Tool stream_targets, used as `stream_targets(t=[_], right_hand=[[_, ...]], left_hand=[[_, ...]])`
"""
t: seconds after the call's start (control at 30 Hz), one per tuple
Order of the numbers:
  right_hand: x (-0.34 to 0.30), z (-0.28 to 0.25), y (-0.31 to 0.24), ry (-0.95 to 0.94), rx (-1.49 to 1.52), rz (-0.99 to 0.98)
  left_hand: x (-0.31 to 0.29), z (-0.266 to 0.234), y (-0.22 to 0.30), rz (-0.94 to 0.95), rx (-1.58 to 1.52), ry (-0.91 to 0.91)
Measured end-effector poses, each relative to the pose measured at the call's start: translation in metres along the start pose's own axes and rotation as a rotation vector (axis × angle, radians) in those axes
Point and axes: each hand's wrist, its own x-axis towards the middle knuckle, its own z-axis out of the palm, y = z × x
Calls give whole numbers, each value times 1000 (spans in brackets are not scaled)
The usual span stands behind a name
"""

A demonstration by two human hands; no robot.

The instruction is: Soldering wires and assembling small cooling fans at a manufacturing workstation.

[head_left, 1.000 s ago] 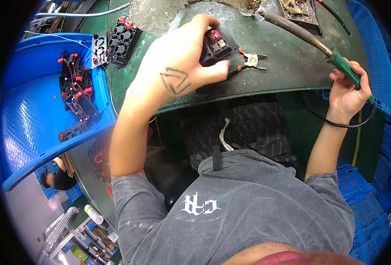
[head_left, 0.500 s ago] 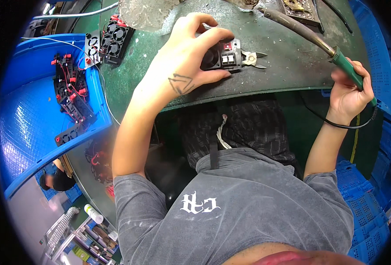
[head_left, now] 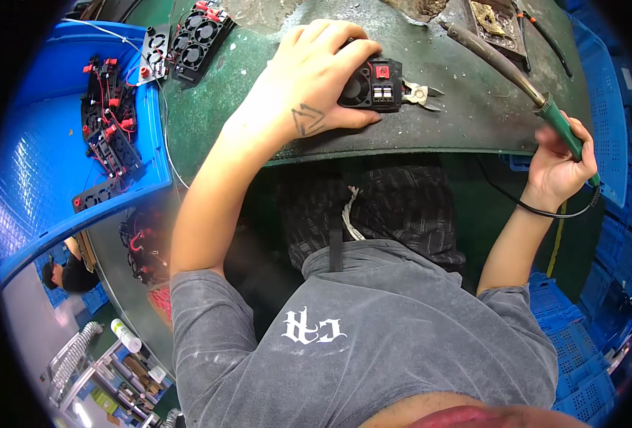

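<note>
My left hand [head_left: 323,78] is closed over a black fan module [head_left: 357,91] on the bench, fingers over its far edge and thumb along its near edge. A red connector and small white parts show on the module's right end. Just beyond that end, the open jaws of a pair of cutting pliers [head_left: 421,94] stick out; their handles are hidden. In my right hand [head_left: 562,153], a soldering iron [head_left: 562,128] is gripped by its green handle. Its metal shaft slants up and left over the bench, the tip well apart from the module.
A blue bin [head_left: 37,143] at left holds several wired black fan modules [head_left: 109,118]. More fan units [head_left: 200,43] lie by its rim. A small metal tray [head_left: 498,28] sits at the far right. Blue crates [head_left: 573,342] stand right; another person [head_left: 77,274] is at lower left.
The view has shifted slightly. Both hands keep their holds, and the module now sits a little flatter and squarer under my left hand. The soldering iron stays raised at the right.
</note>
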Motion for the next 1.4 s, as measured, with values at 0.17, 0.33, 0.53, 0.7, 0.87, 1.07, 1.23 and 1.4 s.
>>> stream_targets(t=[0.17,0.33,0.53,0.7,0.87,1.07,1.23,1.4], right_hand=[[-2,2,-1,47,-37,-16],[-2,2,2,22,-51,-17],[-5,10,-3,55,-85,-36],[-5,12,0,92,-125,-32],[-4,9,0,72,-113,-30],[-4,10,-2,103,-139,-42],[-3,13,-1,134,-151,-22],[-3,12,0,121,-156,-23]], left_hand=[[3,12,-17,2,63,136],[3,8,-26,-116,-20,122],[-9,-6,-24,-122,54,61],[-8,-6,-24,-119,-6,25],[-14,1,-27,-90,-49,126],[-20,-18,-20,-143,-219,132],[-24,-15,-27,-105,-188,122],[-16,-13,-30,-65,-323,91]])
